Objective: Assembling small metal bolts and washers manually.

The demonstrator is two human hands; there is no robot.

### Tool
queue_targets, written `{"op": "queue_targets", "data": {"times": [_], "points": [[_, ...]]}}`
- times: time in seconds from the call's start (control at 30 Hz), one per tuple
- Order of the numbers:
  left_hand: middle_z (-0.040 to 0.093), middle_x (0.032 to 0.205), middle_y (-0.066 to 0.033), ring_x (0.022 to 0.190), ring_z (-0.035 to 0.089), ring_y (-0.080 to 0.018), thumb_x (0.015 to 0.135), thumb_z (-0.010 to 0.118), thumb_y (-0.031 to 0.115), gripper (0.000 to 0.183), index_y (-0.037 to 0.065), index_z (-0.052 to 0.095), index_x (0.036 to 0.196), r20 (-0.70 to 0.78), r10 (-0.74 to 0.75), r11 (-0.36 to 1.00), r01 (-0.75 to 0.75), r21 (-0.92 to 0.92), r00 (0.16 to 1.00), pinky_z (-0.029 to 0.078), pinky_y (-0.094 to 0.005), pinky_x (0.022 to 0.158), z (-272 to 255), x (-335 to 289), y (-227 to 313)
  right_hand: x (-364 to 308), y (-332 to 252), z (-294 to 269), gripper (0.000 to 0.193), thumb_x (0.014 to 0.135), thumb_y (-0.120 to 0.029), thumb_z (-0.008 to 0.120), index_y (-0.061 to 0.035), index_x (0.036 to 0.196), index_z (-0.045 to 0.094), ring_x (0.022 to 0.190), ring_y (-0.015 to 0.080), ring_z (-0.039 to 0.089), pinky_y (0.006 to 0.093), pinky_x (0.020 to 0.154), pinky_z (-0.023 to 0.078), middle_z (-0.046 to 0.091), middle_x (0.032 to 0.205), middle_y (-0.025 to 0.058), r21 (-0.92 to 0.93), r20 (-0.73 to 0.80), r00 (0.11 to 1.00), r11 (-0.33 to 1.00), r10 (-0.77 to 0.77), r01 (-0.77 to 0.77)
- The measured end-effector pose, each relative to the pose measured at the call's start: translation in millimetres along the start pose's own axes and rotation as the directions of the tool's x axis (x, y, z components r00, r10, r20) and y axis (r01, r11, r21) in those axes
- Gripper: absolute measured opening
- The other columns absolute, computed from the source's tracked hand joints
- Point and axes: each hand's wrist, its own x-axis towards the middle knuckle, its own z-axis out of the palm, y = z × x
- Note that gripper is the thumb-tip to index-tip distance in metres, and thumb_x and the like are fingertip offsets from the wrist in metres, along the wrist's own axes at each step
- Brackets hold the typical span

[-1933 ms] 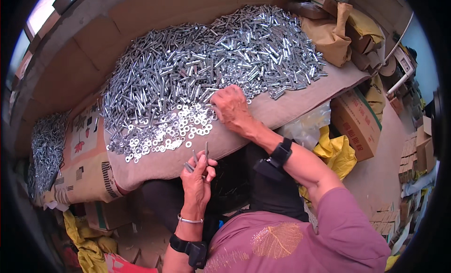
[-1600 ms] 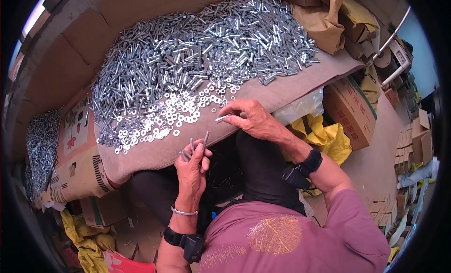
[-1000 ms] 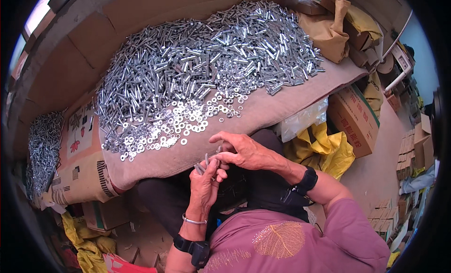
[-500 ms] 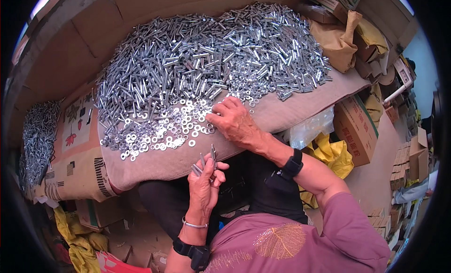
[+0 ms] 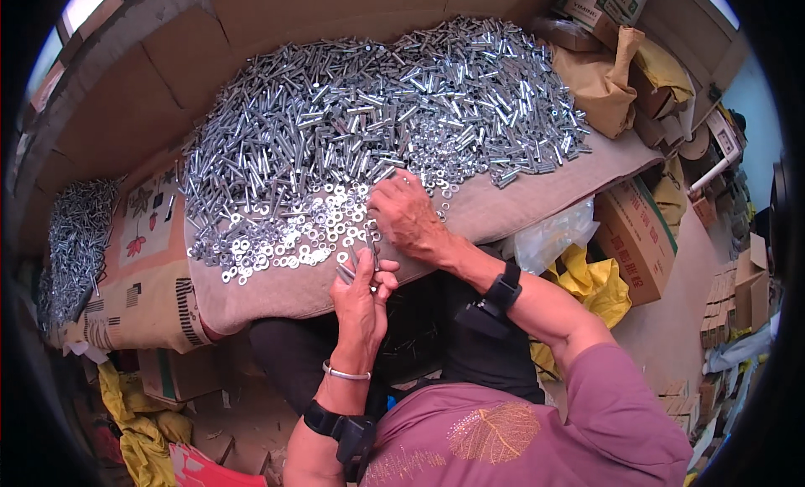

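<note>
Mid-frame, the right hand (image 5: pixel 408 214) curls palm-down at the washers (image 5: pixel 334 212) (its grip I cannot tell); lower, the upturned left hand (image 5: pixel 359 296) clasps metal rods (image 5: pixel 345 274).

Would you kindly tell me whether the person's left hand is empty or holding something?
Holding something: slim metal pieces stick out of the left hand, beside its thumb.

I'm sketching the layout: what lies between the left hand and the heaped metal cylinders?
In the head view, loose washers lie between them, on the cloth.
</note>
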Motion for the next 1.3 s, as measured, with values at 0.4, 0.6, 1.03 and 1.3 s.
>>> {"op": "queue_targets", "data": {"times": [0.4, 0.6, 1.03, 1.3], "points": [[0.063, 0.074, -0.0136, 0.051, 0.056, -0.0129, 0.092, 0.057, 0.017, 0.020, -0.002, 0.053, 0.099, 0.126, -0.047, 0.997, 0.038, 0.067, 0.991, 0.039, -0.0187, 0.043, 35.2, -0.3, -21.3, -48.3, -10.9, -55.5, 0.015, 0.086, -0.015, 0.054, -0.0002, 0.087, 0.055, 0.074, 0.0311, 0.058, 0.0406, 0.066, 0.045, 0.058, 0.078, 0.0145, 0.535, 0.100, 0.870, 0.712, 0.482, -0.456], [0.062, 0.074, -0.0133, 0.050, 0.056, -0.0126, 0.092, 0.057, 0.017, 0.022, -0.003, 0.054, 0.099, 0.140, -0.074, 0.994, 0.061, 0.092, 0.987, 0.038, -0.0184, 0.042, 38.0, -3.7, -26.1, -54.2, -13.1, -56.5, 0.016, 0.088, -0.016, 0.054, 0.0001, 0.089, 0.056, 0.065, 0.0289, 0.060, 0.0389, 0.060, 0.046, 0.060, 0.073, 0.0146, 0.625, 0.166, 0.747, 0.517, 0.643, -0.584], [0.061, 0.076, -0.0089, 0.049, 0.046, -0.0080, 0.092, 0.057, 0.019, 0.020, 0.000, 0.054, 0.099, 0.147, -0.124, 0.989, 0.111, 0.094, 0.981, 0.031, -0.0169, 0.042, 39.2, -12.8, -28.8, -62.7, -25.0, -61.7, 0.014, 0.088, -0.012, 0.055, 0.0013, 0.091, 0.056, 0.062, 0.0254, 0.059, 0.0359, 0.058, 0.047, 0.057, 0.074, 0.0134, 0.645, 0.010, 0.761, 0.578, 0.649, -0.501], [0.061, 0.076, -0.0102, 0.047, 0.046, -0.0081, 0.093, 0.056, 0.018, 0.020, -0.001, 0.053, 0.098, 0.163, -0.143, 0.987, 0.127, 0.102, 0.976, 0.031, -0.0173, 0.041, 37.3, -17.4, -27.3, -65.1, -30.8, -70.3, 0.011, 0.087, -0.008, 0.060, 0.0022, 0.089, 0.056, 0.066, 0.0162, 0.059, 0.0287, 0.062, 0.048, 0.060, 0.076, 0.0075, 0.767, 0.167, 0.686, 0.344, 0.708, -0.542]]}}
